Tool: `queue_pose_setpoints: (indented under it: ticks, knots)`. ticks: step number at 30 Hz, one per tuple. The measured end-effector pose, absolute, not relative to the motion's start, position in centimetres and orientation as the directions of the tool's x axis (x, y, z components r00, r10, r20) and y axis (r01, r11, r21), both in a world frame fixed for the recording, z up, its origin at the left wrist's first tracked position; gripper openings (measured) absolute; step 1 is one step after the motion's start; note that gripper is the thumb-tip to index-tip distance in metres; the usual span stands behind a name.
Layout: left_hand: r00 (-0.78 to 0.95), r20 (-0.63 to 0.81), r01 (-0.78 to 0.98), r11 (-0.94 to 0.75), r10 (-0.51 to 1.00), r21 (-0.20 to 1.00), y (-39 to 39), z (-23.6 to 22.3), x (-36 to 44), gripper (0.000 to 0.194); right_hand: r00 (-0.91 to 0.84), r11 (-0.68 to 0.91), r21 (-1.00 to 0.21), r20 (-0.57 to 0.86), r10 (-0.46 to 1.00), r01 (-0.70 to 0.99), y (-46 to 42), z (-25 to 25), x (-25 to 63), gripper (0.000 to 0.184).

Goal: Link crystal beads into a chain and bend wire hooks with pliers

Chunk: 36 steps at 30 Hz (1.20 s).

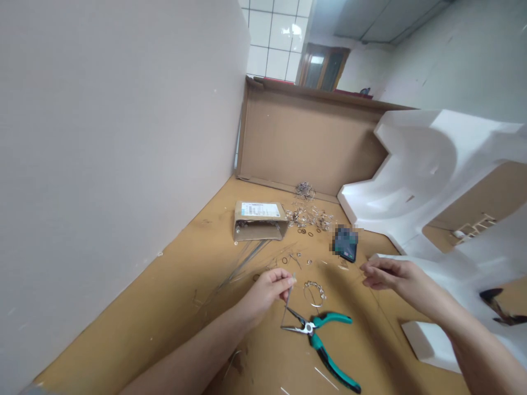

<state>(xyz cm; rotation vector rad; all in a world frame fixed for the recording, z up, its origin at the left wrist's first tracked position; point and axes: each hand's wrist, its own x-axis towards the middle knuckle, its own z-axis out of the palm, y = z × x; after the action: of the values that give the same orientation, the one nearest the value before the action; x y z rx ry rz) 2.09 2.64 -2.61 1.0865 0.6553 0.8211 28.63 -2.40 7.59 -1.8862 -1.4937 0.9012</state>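
In my left hand (276,285), pinched between thumb and fingers, is a thin piece of metal wire (285,308) that hangs down toward the plier jaws. Long-nose pliers (329,351) with green and black handles lie on the table just below, jaws spread apart. My right hand (382,272) hovers to the right, fingers bent and brought together near the phone; whether something thin is between the fingertips I cannot make out. Between my hands lies a wire ring (315,294) with small shiny metal pieces strung along part of it.
A small open cardboard box (260,220) stands ahead, with long loose wires (247,260) beside it. Small metal pieces (307,216) lie in heaps to its right. A phone (346,244), partly pixelated, lies near white foam packing (415,164). A cardboard panel (308,142) rises behind.
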Motion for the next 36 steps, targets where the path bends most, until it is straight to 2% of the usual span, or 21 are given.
queue_pose_setpoints:
  ticks: [8, 13, 19, 25, 30, 36]
  knots:
    - [0.539, -0.045, -0.274, 0.225, 0.841, 0.935, 2.9, -2.9, 2.1, 0.022, 0.122, -0.148, -0.647, -0.085, 0.989, 0.748, -0.6, 1.5, 27.1, 0.019]
    - [0.539, -0.052, -0.270, 0.231, 0.841, 0.935, 2.9, -2.6, 2.1, 0.022, 0.121, -0.108, -0.592, -0.018, 0.992, 0.799, -0.9, 2.0, 27.7, 0.022]
    - [0.520, -0.059, -0.256, 0.221, 0.852, 0.941, 2.7, -2.0, 2.0, 0.024, 0.104, -0.071, -0.583, 0.023, 0.994, 0.810, -1.9, 2.2, 26.2, 0.025]
    - [0.531, -0.044, -0.259, 0.211, 0.846, 0.942, 2.5, -1.4, 2.0, 0.023, -0.013, -0.087, -0.707, -0.134, 0.991, 0.702, -2.7, 2.8, 23.6, 0.034]
    - [0.558, -0.012, -0.286, 0.206, 0.830, 0.936, 2.2, -1.2, 2.0, 0.025, -0.251, -0.148, -0.898, -0.268, 0.930, 0.414, -2.7, 4.0, 20.1, 0.032]
    - [0.589, 0.031, -0.310, 0.191, 0.808, 0.931, 2.1, -1.5, 2.1, 0.030, -0.297, -0.187, -0.913, -0.303, 0.906, 0.363, -1.9, 3.5, 17.7, 0.037]
